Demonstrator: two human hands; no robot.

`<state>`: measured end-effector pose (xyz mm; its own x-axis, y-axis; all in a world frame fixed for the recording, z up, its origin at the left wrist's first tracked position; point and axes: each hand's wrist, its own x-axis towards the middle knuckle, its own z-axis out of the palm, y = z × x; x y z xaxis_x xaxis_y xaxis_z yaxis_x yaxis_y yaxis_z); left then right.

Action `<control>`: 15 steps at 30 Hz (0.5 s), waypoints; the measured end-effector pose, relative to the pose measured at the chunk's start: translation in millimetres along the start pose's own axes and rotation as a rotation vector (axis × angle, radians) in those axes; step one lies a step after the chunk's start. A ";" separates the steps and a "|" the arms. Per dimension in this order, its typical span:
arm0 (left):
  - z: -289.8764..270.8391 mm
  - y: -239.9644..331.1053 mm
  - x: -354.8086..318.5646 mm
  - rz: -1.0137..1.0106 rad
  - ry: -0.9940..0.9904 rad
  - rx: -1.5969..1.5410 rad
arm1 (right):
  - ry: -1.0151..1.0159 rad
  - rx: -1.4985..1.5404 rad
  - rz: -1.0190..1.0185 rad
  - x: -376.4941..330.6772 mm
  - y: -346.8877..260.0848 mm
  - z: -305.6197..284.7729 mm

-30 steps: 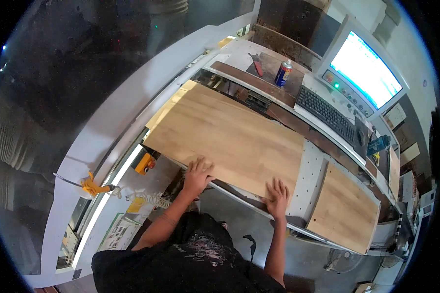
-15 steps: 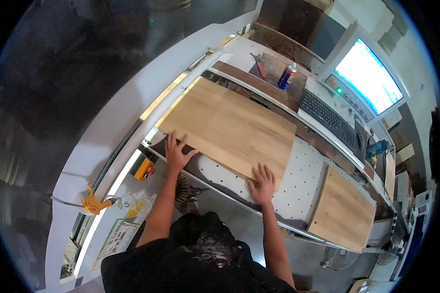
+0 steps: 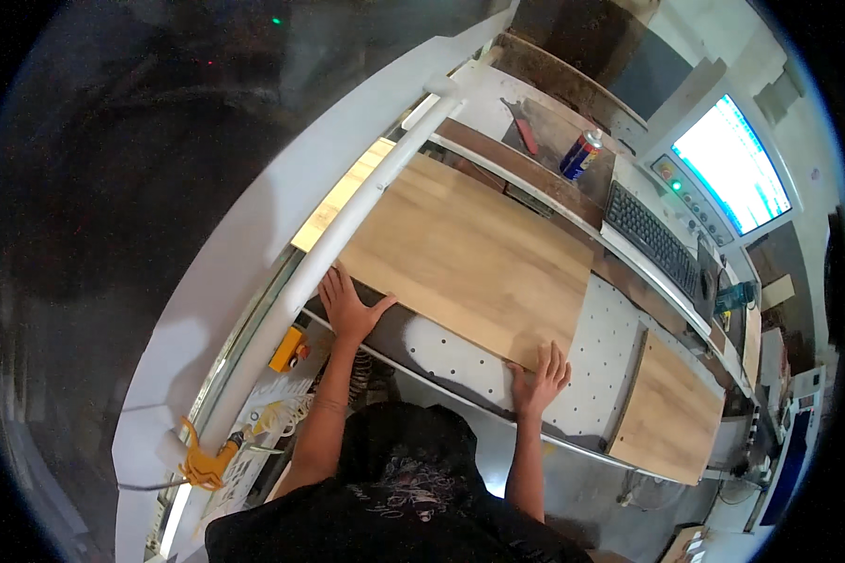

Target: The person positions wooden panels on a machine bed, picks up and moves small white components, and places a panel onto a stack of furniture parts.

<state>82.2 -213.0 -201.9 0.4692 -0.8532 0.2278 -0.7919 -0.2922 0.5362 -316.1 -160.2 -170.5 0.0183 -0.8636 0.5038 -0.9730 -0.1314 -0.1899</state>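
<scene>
A large flat wood-grain board (image 3: 469, 253) lies on the white dotted tabletop, its left end passing under a white tubular bar (image 3: 376, 192). Beyond that bar, a brightly lit strip of wood shows. My left hand (image 3: 349, 308) is open at the board's near left corner, fingers pointing away and thumb spread along the near edge. At the near right corner, my right hand (image 3: 541, 380) is open, with its fingertips over the board's edge and its thumb apart. Neither hand is wrapped round anything.
A smaller wood-grain board (image 3: 668, 408) lies on the table's right part. Behind stand a blue spray can (image 3: 582, 155), a black keyboard (image 3: 652, 239) and a lit monitor (image 3: 732, 164). An orange clamp-like fitting (image 3: 207, 460) and a yellow switch box (image 3: 288, 349) are at the left.
The large board has slid left, farther under the white bar, with both hands still at its near edge. The whole view has shifted slightly.
</scene>
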 end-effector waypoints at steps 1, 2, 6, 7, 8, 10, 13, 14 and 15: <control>1.2 1.2 0.7 0.019 -0.017 -0.022 | -0.016 -0.029 0.077 0.2 0.4 -0.1; 1.7 2.1 0.5 0.052 0.055 -0.024 | -0.007 -0.009 0.095 1.5 1.0 1.0; 0.1 6.6 2.1 0.067 0.082 0.051 | 0.020 -0.001 0.155 3.8 7.7 1.1; -1.2 7.3 2.8 0.060 0.075 0.051 | 0.014 -0.008 0.180 4.3 8.7 2.0; -2.4 8.0 4.6 0.049 0.051 0.051 | 0.006 -0.014 0.201 4.9 10.0 2.6; -5.0 8.8 10.1 0.065 0.041 0.059 | -0.046 0.006 0.180 6.7 11.0 4.6; -8.5 9.6 16.9 0.084 0.017 0.081 | -0.094 0.033 0.178 10.6 11.6 5.8; -8.5 9.9 18.0 0.060 -0.006 0.103 | -0.091 0.031 0.187 11.5 12.7 5.6; -8.1 9.8 19.9 0.068 -0.005 0.108 | -0.104 0.079 0.179 12.0 14.9 5.2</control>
<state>87.0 -229.3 -185.6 0.4115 -0.8746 0.2563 -0.8593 -0.2786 0.4289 -329.2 -175.0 -171.6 -0.1252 -0.9216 0.3674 -0.9418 -0.0061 -0.3361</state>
